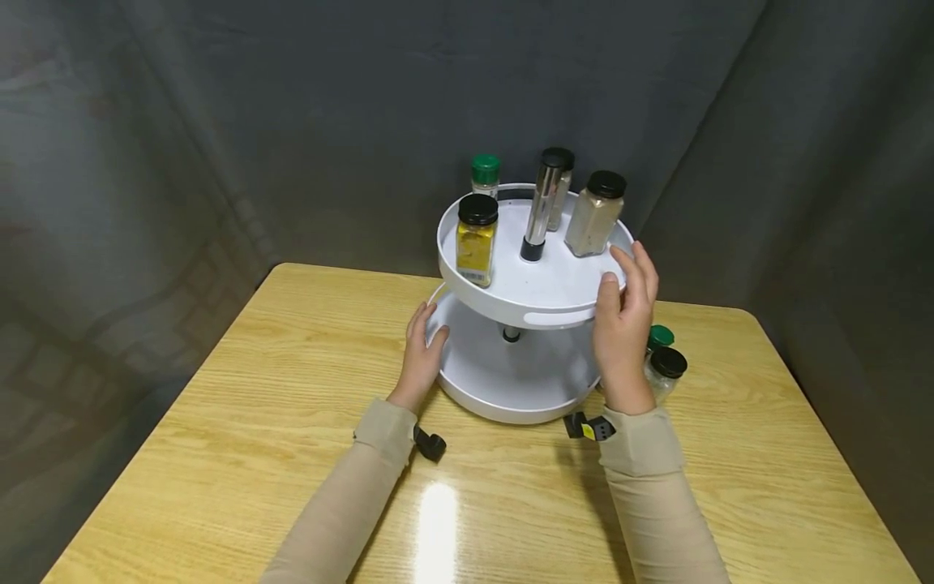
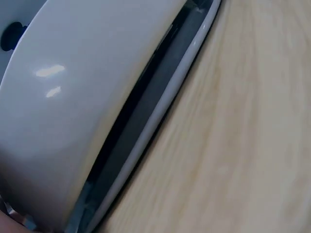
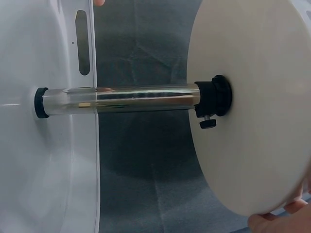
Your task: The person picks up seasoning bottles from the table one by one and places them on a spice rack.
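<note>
A white two-tier turntable stands on the wooden table, its upper tray [image 1: 543,285] and lower tray [image 1: 514,405] joined by a shiny post [image 3: 141,98]. My left hand [image 1: 422,357] holds the lower tray's left rim, fingers along the wall and thumb over the inside. At the right, my right hand [image 1: 626,328] grips the upper tray's rim, thumb and fingertips at its edge. On the upper tray are a yellow spice jar [image 1: 476,243], a green-capped shaker [image 1: 485,172], a beige spice jar [image 1: 594,215] and another jar [image 1: 560,199] partly hidden by the post. The lower tray's visible floor is bare.
Beside the turntable on the right, a green-lidded jar [image 1: 660,337] and a black-lidded jar [image 1: 666,369] stand on the table [image 1: 292,389], partly behind my right hand. A dark curtain [image 1: 350,122] hangs behind the table. Under the upper tray, a black knob [image 3: 208,122] sticks out from the post collar.
</note>
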A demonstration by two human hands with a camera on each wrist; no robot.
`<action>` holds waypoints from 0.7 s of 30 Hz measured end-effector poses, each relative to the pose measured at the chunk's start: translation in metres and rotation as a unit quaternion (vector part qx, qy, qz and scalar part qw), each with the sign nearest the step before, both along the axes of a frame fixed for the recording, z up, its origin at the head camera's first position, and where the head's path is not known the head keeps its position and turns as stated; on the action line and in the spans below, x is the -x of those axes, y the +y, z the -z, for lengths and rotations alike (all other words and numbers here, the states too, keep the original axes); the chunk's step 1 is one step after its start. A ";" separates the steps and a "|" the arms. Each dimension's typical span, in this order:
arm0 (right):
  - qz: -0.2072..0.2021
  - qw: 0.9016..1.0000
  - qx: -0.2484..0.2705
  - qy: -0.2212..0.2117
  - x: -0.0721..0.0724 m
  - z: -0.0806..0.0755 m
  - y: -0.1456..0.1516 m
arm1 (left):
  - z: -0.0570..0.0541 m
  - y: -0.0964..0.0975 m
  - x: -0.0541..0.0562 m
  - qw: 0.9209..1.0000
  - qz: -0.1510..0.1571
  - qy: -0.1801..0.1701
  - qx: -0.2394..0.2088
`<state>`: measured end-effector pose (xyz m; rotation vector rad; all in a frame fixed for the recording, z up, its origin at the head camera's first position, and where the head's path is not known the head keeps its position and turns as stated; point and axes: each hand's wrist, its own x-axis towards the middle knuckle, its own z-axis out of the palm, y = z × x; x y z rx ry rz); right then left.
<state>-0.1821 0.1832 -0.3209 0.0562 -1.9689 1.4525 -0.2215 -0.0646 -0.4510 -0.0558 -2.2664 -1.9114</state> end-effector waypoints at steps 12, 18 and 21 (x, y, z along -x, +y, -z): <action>0.008 1.000 -0.018 0.000 -0.004 -0.006 0.000 | 0.011 0.000 0.000 1.000 0.021 0.011 -0.012; 0.006 1.000 -0.025 -0.006 -0.001 -0.001 0.009 | 0.013 0.002 0.002 0.999 0.028 0.007 -0.017; 0.002 1.000 -0.018 -0.011 -0.003 -0.001 0.010 | 0.013 0.002 0.002 0.999 0.033 0.010 -0.022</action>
